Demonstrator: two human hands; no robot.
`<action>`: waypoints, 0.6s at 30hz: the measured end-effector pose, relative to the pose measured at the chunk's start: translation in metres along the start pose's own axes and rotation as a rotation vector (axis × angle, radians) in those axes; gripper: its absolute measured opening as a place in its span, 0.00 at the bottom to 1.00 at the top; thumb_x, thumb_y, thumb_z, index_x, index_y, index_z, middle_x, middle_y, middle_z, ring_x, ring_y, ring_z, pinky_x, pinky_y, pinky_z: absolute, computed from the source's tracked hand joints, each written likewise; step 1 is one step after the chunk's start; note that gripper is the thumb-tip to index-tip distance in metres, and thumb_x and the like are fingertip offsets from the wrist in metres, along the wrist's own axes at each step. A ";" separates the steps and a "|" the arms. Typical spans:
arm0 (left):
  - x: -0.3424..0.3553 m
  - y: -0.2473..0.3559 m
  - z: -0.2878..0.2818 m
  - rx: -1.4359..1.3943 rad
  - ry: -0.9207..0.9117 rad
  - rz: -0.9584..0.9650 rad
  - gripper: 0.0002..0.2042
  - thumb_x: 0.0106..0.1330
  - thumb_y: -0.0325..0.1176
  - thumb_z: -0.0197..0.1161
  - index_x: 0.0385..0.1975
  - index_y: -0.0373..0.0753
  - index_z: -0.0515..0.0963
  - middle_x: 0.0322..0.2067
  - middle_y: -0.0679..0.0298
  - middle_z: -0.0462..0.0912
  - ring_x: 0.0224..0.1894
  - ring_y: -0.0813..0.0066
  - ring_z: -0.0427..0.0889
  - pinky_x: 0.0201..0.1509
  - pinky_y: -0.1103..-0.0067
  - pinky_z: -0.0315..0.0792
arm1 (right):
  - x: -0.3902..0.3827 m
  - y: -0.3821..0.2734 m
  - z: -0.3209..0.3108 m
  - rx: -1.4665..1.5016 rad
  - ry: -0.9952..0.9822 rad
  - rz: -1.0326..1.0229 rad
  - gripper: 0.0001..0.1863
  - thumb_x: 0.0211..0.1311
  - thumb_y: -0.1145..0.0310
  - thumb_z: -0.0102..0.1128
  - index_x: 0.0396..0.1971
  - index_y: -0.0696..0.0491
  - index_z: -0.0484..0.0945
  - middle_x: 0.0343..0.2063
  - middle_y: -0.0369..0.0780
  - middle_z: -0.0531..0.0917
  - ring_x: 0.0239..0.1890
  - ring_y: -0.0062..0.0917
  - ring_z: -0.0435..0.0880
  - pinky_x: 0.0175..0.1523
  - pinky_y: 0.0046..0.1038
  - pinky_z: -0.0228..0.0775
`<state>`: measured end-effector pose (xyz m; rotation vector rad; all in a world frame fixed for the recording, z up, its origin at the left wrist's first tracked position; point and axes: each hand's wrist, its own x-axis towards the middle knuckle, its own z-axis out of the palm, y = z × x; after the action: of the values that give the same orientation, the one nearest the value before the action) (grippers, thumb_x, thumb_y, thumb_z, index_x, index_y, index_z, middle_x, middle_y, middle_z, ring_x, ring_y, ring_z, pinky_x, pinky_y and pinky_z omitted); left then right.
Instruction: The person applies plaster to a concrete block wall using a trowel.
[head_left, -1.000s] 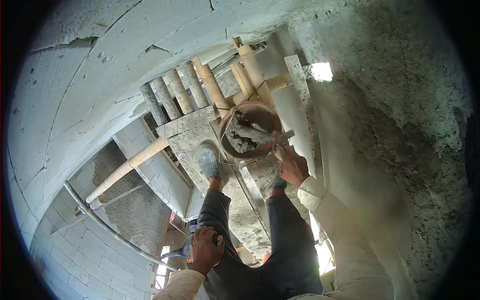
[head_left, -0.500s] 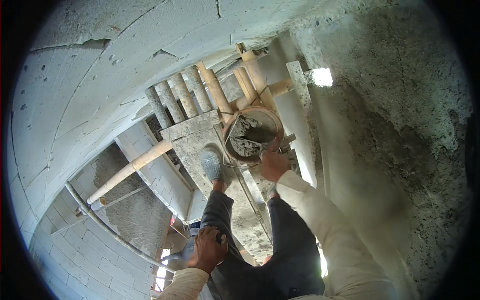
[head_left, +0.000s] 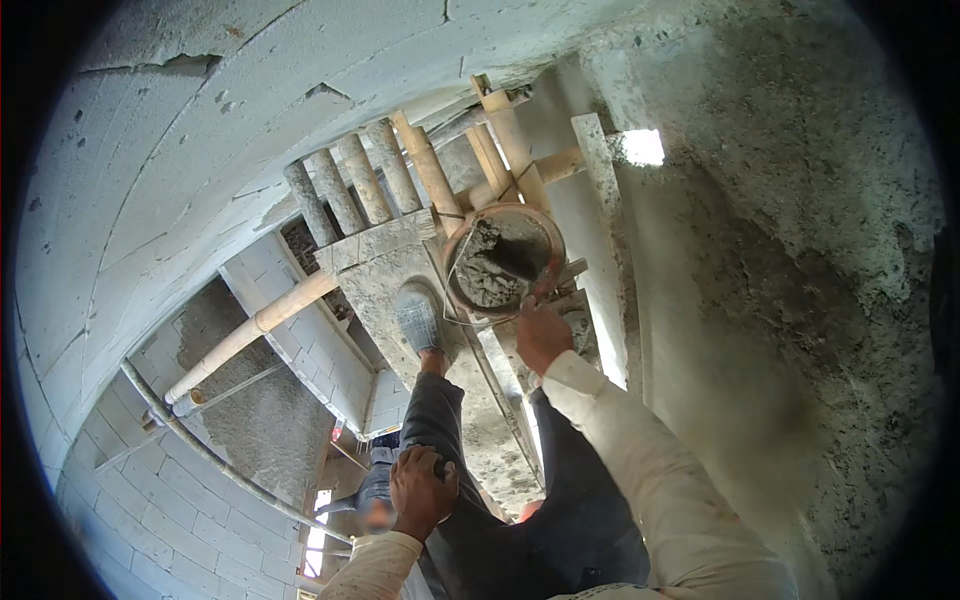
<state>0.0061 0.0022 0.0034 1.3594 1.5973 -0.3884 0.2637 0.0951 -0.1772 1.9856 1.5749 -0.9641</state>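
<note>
A round reddish-brown bucket [head_left: 555, 238] with a thin wire handle sits on the scaffold planks ahead of me. Wet grey mortar [head_left: 485, 275] fills part of it, with a dark hollow on the right side. My right hand [head_left: 543, 335] is closed at the bucket's near rim, gripping what looks like a trowel [head_left: 528, 297]; its blade is mostly hidden in the mortar. Resting on my left thigh, my left hand [head_left: 422, 490] holds no object, its fingers apart and bent over the dark trousers.
My left foot, in a grey shoe [head_left: 418, 315], stands on a mortar-smeared plank [head_left: 375, 270]. Bamboo poles [head_left: 365, 180] line the plank's far end. Block walls [head_left: 170, 150] rise at left, a rough plastered wall [head_left: 760, 250] at right. Another person [head_left: 378, 500] is lower down, left.
My right hand has shifted slightly left at the bucket rim. The trowel blade, partly visible before, is now mostly hidden, and the hollow in the mortar looks different. My left hand stays on my thigh.
</note>
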 end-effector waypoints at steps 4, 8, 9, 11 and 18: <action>0.000 0.003 0.000 -0.011 0.007 0.000 0.13 0.56 0.37 0.68 0.36 0.37 0.83 0.46 0.58 0.84 0.56 0.57 0.78 0.62 0.63 0.68 | -0.023 0.033 -0.064 -0.005 0.042 -0.161 0.16 0.66 0.70 0.50 0.49 0.62 0.77 0.33 0.53 0.86 0.35 0.48 0.88 0.35 0.45 0.80; 0.001 0.000 0.001 -0.008 0.023 0.033 0.13 0.56 0.37 0.68 0.37 0.37 0.83 0.47 0.58 0.84 0.56 0.56 0.78 0.62 0.63 0.68 | 0.014 0.028 -0.072 0.048 -0.091 0.013 0.21 0.60 0.72 0.57 0.53 0.61 0.73 0.41 0.57 0.83 0.39 0.49 0.87 0.42 0.48 0.79; 0.002 -0.001 0.002 0.001 -0.015 -0.002 0.13 0.56 0.37 0.68 0.37 0.37 0.83 0.47 0.58 0.84 0.56 0.56 0.78 0.62 0.63 0.68 | 0.024 0.015 -0.058 0.009 -0.071 0.018 0.21 0.59 0.72 0.58 0.52 0.63 0.73 0.40 0.56 0.84 0.38 0.48 0.88 0.42 0.47 0.79; 0.003 -0.001 0.002 0.020 -0.017 0.010 0.13 0.57 0.38 0.67 0.37 0.36 0.83 0.47 0.59 0.83 0.57 0.57 0.77 0.63 0.63 0.67 | 0.033 -0.003 -0.031 0.012 -0.089 0.039 0.22 0.59 0.71 0.59 0.51 0.68 0.73 0.34 0.52 0.85 0.36 0.44 0.89 0.39 0.45 0.81; 0.000 0.010 -0.003 0.032 -0.029 -0.026 0.14 0.59 0.40 0.66 0.38 0.37 0.84 0.48 0.59 0.83 0.59 0.58 0.76 0.64 0.64 0.67 | -0.028 0.032 -0.052 -0.097 0.123 -0.182 0.21 0.65 0.74 0.51 0.55 0.68 0.74 0.31 0.54 0.86 0.29 0.43 0.88 0.30 0.40 0.81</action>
<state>0.0137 0.0074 0.0081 1.3529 1.5921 -0.4494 0.3046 0.1044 -0.1250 1.8920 1.8603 -0.8279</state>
